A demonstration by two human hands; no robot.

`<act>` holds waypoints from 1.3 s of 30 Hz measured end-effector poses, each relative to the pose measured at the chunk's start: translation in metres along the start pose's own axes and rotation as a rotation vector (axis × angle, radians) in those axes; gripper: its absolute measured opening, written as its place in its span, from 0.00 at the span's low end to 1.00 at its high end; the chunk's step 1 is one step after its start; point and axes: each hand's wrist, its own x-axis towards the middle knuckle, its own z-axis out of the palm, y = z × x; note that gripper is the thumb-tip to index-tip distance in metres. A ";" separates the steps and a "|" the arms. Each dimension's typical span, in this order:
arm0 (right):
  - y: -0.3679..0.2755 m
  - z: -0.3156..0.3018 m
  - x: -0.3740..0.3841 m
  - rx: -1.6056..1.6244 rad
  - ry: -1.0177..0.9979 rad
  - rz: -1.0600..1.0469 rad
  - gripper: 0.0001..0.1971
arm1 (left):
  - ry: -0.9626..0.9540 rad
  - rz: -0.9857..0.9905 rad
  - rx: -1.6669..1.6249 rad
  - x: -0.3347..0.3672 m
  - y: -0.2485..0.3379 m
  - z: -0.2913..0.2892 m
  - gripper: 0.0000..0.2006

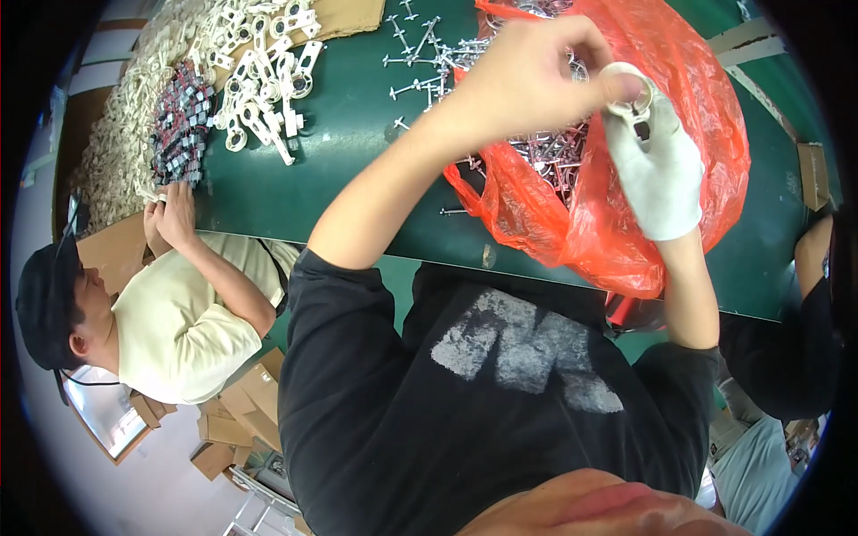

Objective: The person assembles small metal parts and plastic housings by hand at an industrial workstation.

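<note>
Both my hands meet over a red plastic bag (715, 116). Between them is a white plastic part with a ring-shaped head (617, 71). My left hand (536, 76), bare, is closed, its thumb pressed into the ring. In a white glove, my right hand (660, 174) is wrapped round the lower end of the same part and hides much of it. Beneath my hands, the bag's open mouth shows many small metal pieces (559, 165). More metal rods with crosspieces (427, 40) lie loose on the green table (349, 116), left of the bag.
White ring-headed parts (259, 85) lie at the table's far left, beside a bundle of dark wired connectors (183, 125) and a large heap of white parts (121, 134). A co-worker in a pale shirt (192, 344) handles something there. Another person's dark sleeve (786, 357) shows at right.
</note>
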 end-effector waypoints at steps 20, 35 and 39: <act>0.021 -0.005 -0.008 0.151 -0.146 0.088 0.22 | 0.007 0.333 0.613 0.007 -0.068 -0.046 0.08; 0.016 -0.015 -0.004 0.093 -0.166 0.088 0.21 | -0.103 0.149 0.880 0.014 -0.033 -0.036 0.13; 0.015 -0.017 -0.005 0.065 -0.213 0.093 0.22 | -0.006 0.280 0.829 0.004 -0.058 -0.043 0.08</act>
